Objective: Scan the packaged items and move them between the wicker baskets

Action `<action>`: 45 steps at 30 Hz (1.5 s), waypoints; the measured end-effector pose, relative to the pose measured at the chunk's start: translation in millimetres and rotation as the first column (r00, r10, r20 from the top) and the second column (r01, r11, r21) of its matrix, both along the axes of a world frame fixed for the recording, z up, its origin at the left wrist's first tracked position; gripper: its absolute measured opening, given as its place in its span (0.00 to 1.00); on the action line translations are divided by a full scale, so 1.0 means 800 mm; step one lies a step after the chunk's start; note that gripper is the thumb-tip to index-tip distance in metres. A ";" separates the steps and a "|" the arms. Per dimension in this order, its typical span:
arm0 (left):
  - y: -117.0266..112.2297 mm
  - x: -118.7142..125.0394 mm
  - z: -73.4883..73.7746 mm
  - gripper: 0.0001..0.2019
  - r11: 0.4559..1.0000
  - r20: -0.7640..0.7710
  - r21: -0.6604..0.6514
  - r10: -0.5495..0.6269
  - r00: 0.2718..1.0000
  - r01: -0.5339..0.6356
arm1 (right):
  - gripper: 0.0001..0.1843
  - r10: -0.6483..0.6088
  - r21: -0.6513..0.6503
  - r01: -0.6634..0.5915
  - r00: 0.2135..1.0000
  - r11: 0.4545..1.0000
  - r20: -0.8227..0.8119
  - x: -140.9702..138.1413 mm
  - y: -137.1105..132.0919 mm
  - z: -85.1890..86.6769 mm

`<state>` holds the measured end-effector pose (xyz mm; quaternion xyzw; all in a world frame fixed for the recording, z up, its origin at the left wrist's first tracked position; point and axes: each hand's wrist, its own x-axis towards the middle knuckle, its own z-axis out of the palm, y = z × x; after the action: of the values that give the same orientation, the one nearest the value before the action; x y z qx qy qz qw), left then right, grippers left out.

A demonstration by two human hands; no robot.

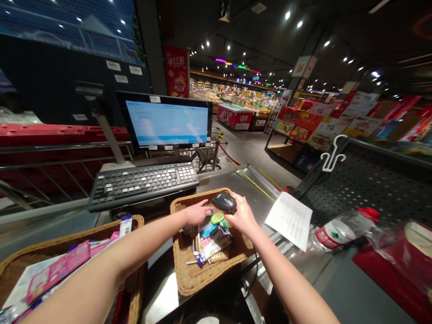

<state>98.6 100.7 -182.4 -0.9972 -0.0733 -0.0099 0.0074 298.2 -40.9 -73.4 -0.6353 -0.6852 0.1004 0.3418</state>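
Note:
My right hand [242, 215] is closed around a black barcode scanner [224, 201], held over the far right part of a wicker basket [192, 285]. My left hand [197, 213] reaches in over the basket's left side, its fingertips at a small purple-wrapped item [211, 210], which they seem to pinch. Below both hands lie several small packaged sweets, among them a bright green piece [217, 218], a blue piece [209, 231] and an orange-and-white striped wrapper [219, 257]. A thin white stick [191, 262] pokes out at the left of the pile.
Left of my hands stand a keyboard [145, 182] and a lit monitor [168, 121]. A second wicker basket [137, 270] holds pink packets [57, 270]. To the right are a printed sheet [290, 219], a clear bottle with a red cap [340, 229] and a perforated black panel [367, 180].

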 end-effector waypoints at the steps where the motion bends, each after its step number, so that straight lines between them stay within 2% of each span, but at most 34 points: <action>1: -0.002 -0.004 0.006 0.09 1.000 -0.007 -0.013 -0.010 1.000 0.010 | 0.29 -0.002 -0.004 0.002 1.000 1.000 0.005 -0.001 0.000 0.000; 3: -0.006 -0.013 0.019 0.09 0.998 -0.021 -0.038 -0.053 0.998 0.052 | 0.28 -0.007 -0.013 0.007 1.000 1.000 0.011 -0.002 0.000 0.000; 9: -0.013 -0.041 0.050 0.11 1.000 0.056 -0.025 0.000 0.998 0.001 | 0.28 -0.004 -0.021 0.004 1.000 1.000 0.021 -0.008 0.000 0.001; 17: -0.015 -0.073 0.084 0.11 0.992 0.176 -0.024 0.127 0.976 -0.125 | 0.25 -0.001 -0.005 0.001 1.000 1.000 0.027 -0.017 0.002 0.004; 22: -0.021 -0.088 0.097 0.10 0.971 0.228 -0.011 0.236 0.945 -0.240 | 0.26 0.002 0.016 -0.002 0.999 1.000 0.035 -0.024 0.006 0.009; 27: -0.035 -0.102 0.111 0.05 0.891 0.330 -0.096 0.449 0.830 -0.444 | 0.24 -0.017 0.025 0.016 0.999 1.000 0.038 -0.029 0.005 0.009; 32: -0.049 -0.113 0.134 0.08 0.781 0.350 -0.241 0.623 0.699 -0.576 | 0.21 -0.030 0.025 0.029 0.999 0.999 0.045 -0.036 0.003 0.011; 36: -0.054 -0.121 0.146 0.08 0.730 0.335 -0.301 0.683 0.649 -0.613 | 0.21 -0.025 0.033 0.023 0.998 0.999 0.050 -0.044 0.002 0.015; 45: -0.061 -0.144 0.155 0.12 0.657 0.350 -0.373 0.754 0.556 -0.656 | 0.23 -0.012 0.071 0.007 0.998 0.997 0.065 -0.062 0.002 0.023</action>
<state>-16.5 52.2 -58.2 -0.8428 -0.4680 -0.2434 -0.1071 248.5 -39.7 -55.2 -0.6289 -0.6962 0.0535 0.3421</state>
